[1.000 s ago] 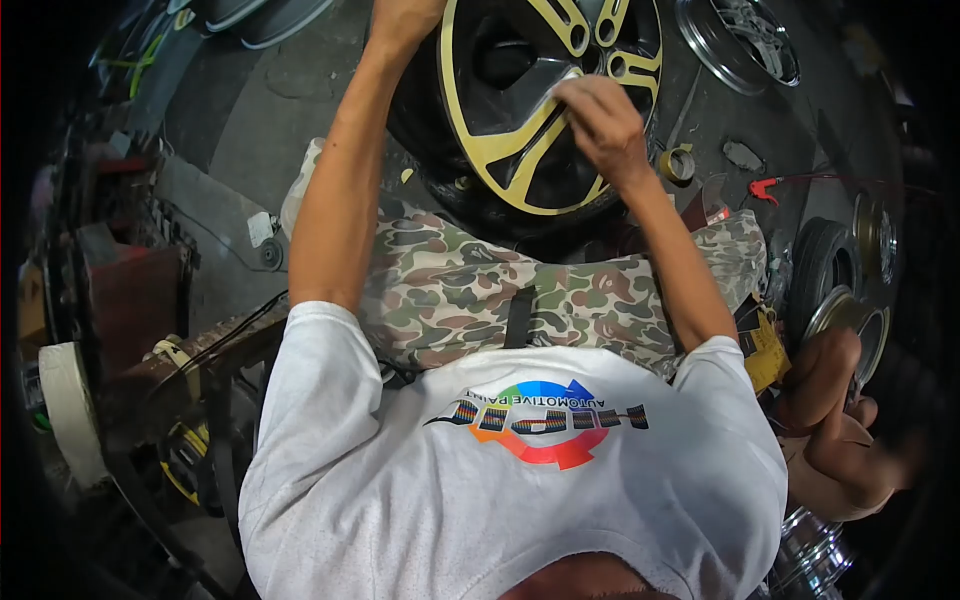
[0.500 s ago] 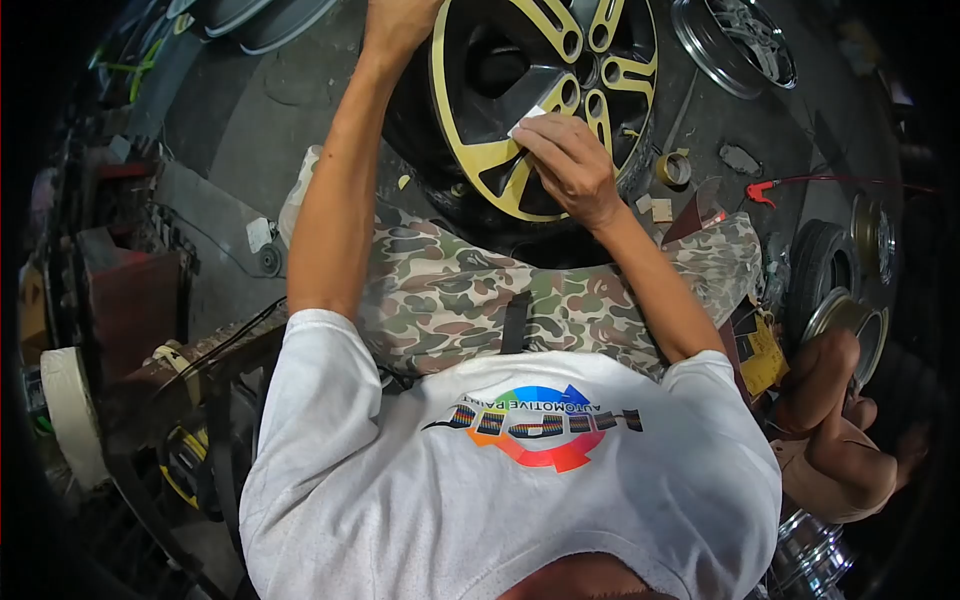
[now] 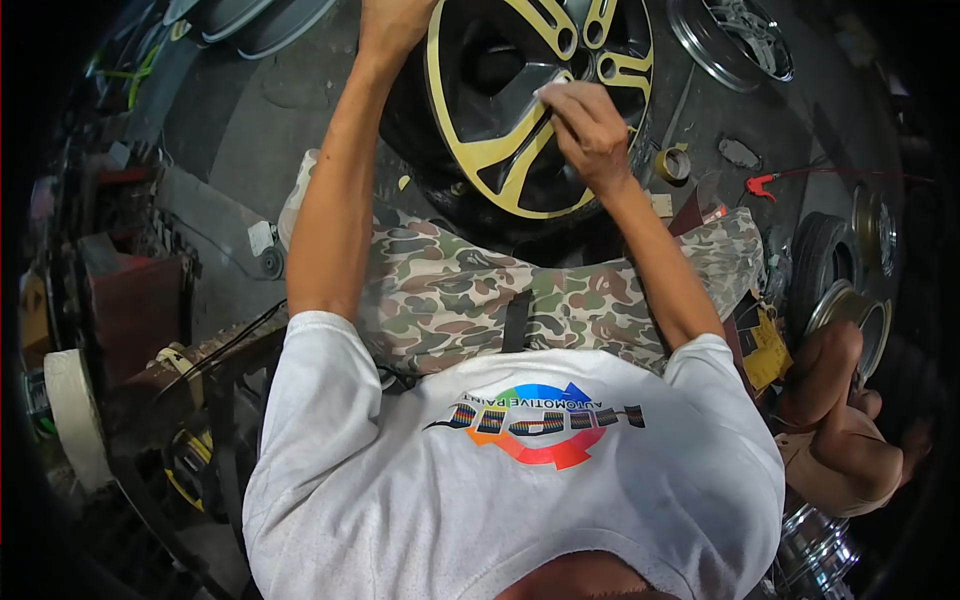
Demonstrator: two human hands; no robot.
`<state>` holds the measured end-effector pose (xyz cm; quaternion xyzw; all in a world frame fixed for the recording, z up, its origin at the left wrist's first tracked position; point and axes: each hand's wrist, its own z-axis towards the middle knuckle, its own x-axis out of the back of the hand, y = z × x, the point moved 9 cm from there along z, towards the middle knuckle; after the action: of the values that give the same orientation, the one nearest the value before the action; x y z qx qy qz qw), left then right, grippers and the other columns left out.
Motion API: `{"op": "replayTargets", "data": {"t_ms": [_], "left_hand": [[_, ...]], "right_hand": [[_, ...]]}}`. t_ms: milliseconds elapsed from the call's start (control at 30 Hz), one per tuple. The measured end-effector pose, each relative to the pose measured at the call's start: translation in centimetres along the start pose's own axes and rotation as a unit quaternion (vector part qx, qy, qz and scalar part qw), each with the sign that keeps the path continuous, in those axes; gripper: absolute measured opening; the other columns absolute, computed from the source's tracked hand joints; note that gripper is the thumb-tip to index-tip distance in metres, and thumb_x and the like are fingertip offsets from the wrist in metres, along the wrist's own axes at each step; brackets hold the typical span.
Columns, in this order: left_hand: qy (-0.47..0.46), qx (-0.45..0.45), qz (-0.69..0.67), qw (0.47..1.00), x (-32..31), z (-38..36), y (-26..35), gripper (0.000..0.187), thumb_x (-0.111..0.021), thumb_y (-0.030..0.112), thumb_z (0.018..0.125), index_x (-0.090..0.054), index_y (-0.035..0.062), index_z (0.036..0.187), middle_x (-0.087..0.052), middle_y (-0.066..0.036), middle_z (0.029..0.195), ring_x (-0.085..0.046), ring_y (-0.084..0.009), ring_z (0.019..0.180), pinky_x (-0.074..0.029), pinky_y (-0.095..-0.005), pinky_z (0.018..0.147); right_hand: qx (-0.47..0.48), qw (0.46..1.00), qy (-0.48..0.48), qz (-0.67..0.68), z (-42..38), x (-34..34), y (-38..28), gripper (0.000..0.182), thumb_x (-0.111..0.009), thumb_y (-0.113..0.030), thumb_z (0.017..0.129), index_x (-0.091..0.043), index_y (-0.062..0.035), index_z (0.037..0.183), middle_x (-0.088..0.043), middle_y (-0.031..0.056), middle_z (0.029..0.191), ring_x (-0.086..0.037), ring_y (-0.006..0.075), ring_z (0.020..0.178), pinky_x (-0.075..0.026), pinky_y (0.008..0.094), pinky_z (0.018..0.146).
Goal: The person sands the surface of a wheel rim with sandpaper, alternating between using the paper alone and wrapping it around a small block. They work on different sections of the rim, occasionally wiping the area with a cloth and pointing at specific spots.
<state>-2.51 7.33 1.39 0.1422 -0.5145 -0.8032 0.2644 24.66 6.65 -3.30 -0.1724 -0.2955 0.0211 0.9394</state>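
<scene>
Shirt (image 3: 520, 500) reads "AUTOMOTIVE PAINT"; right hand (image 3: 592, 135) pinches something (image 3: 549, 86) at wheel (image 3: 488, 153).

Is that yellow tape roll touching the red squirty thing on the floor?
Apart. The head view shows dark floor between the tape roll and the red tool.

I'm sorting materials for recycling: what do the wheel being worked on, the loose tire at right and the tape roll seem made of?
Wheel: probably metal, judging by its crisp spokes; black areas glossy, yellow faces matte, perhaps paint.
Tire: apparently rubber, dull black and thick-walled.
Tape roll: paper or plastic, a yellowish ring; I can't tell which.
</scene>
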Motion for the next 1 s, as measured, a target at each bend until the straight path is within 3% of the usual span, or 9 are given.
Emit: {"op": "replayTargets", "data": {"t_ms": [100, 200, 267, 467, 600, 733, 800, 900, 1000], "left_hand": [[0.007, -0.007, 0.019, 1.0, 0.3, 0.2, -0.1, 0.033, -0.072, 0.018, 0.1, -0.055, 0.0097, 0.073, -0.051, 0.008, 0.071, -0.043, -0.0015, 0.066, -0.035, -0.0219, 0.056], [0.0, -0.003, 0.013, 1.0, 0.0, 0.2, -0.8, 0.033, -0.073, 0.018, 0.1, -0.055, 0.0097, 0.073, -0.051, 0.008, 0.071, -0.043, -0.0016, 0.066, -0.036, -0.0218, 0.057], [0.001, -0.012, -0.009, 1.0, -0.2, 0.3, -0.4, 0.033, -0.073, 0.017, 0.1, -0.055, 0.0096, 0.073, -0.051, 0.008, 0.071, -0.043, -0.0017, 0.066, -0.036, -0.0218, 0.057], [0.017, -0.01, 0.031, 0.999, 0.2, 0.2, -0.3, 0.033, -0.073, 0.017, 0.099, -0.054, 0.01, 0.073, -0.05, 0.008, 0.071, -0.041, -0.0021, 0.066, -0.035, -0.0224, 0.057], [0.018, -0.001, 0.02, 1.0, -0.1, -0.1, 0.3, 0.034, -0.073, 0.019, 0.099, -0.053, 0.0105, 0.072, -0.047, 0.009, 0.071, -0.04, -0.0019, 0.066, -0.033, -0.0226, 0.057], [0.021, 0.003, 0.045, 0.999, 0.1, 0.1, 0.1, 0.034, -0.073, 0.018, 0.099, -0.054, 0.0105, 0.073, -0.048, 0.009, 0.071, -0.041, -0.0018, 0.066, -0.034, -0.0222, 0.057], [0.019, 0.007, 0.017, 1.0, -0.1, 0.0, -0.2, 0.033, -0.073, 0.018, 0.099, -0.054, 0.0105, 0.073, -0.048, 0.009, 0.07, -0.041, -0.0018, 0.066, -0.034, -0.0222, 0.057], [0.011, 0.002, 0.01, 1.0, -0.2, 0.0, 0.1, 0.033, -0.073, 0.017, 0.099, -0.054, 0.0106, 0.073, -0.048, 0.009, 0.07, -0.04, -0.0018, 0.065, -0.033, -0.0226, 0.056], [0.014, 0.005, 0.042, 0.999, 0.2, -0.2, 0.3, 0.033, -0.073, 0.016, 0.099, -0.054, 0.0105, 0.073, -0.048, 0.009, 0.07, -0.04, -0.0016, 0.065, -0.034, -0.0225, 0.056]], "right_hand": [[0.027, 0.997, -0.028, 0.061, -0.3, -0.1, -4.4, 0.033, -0.071, 0.007, 0.077, -0.072, -0.003, 0.108, -0.071, 0.0117, 0.105, -0.069, 0.0328, 0.1, -0.057, 0.0413, 0.088], [0.057, 0.998, -0.013, 0.024, -0.7, -0.2, -2.2, 0.033, -0.071, 0.006, 0.077, -0.072, -0.0036, 0.108, -0.071, 0.0115, 0.104, -0.069, 0.0329, 0.099, -0.057, 0.0408, 0.088], [0.011, 1.0, 0.004, -0.001, 0.0, 0.0, 0.8, 0.036, -0.069, 0.007, 0.077, -0.071, -0.0047, 0.111, -0.069, 0.0114, 0.103, -0.068, 0.0332, 0.096, -0.056, 0.0404, 0.087], [0.049, 0.996, -0.02, 0.067, -0.2, 0.2, -4.4, 0.031, -0.07, 0.007, 0.078, -0.073, -0.0019, 0.107, -0.071, 0.0127, 0.103, -0.069, 0.0321, 0.098, -0.057, 0.0404, 0.086], [-0.005, 1.0, 0.004, -0.012, 0.5, 0.4, 0.6, 0.03, -0.07, 0.008, 0.078, -0.072, -0.0024, 0.106, -0.071, 0.0127, 0.102, -0.068, 0.0318, 0.097, -0.057, 0.0405, 0.086], [0.027, 0.998, -0.012, 0.049, -0.4, 0.1, -3.3, 0.035, -0.07, 0.008, 0.077, -0.073, -0.0019, 0.11, -0.071, 0.0119, 0.103, -0.069, 0.032, 0.102, -0.057, 0.0403, 0.088], [0.042, 0.999, -0.022, 0.023, 0.0, 0.5, -2.5, 0.034, -0.069, 0.008, 0.077, -0.073, -0.0033, 0.108, -0.071, 0.0114, 0.102, -0.069, 0.0319, 0.1, -0.057, 0.0399, 0.087], [-0.024, 1.0, 0.013, -0.009, 0.9, 0.4, 2.3, 0.03, -0.068, 0.008, 0.077, -0.072, -0.0047, 0.104, -0.071, 0.011, 0.101, -0.068, 0.0314, 0.097, -0.056, 0.0397, 0.086], [-0.008, 1.0, 0.008, -0.008, 0.4, 0.1, 0.7, 0.031, -0.068, 0.009, 0.077, -0.072, -0.0045, 0.104, -0.071, 0.0111, 0.102, -0.068, 0.0321, 0.098, -0.056, 0.0398, 0.087]]}}
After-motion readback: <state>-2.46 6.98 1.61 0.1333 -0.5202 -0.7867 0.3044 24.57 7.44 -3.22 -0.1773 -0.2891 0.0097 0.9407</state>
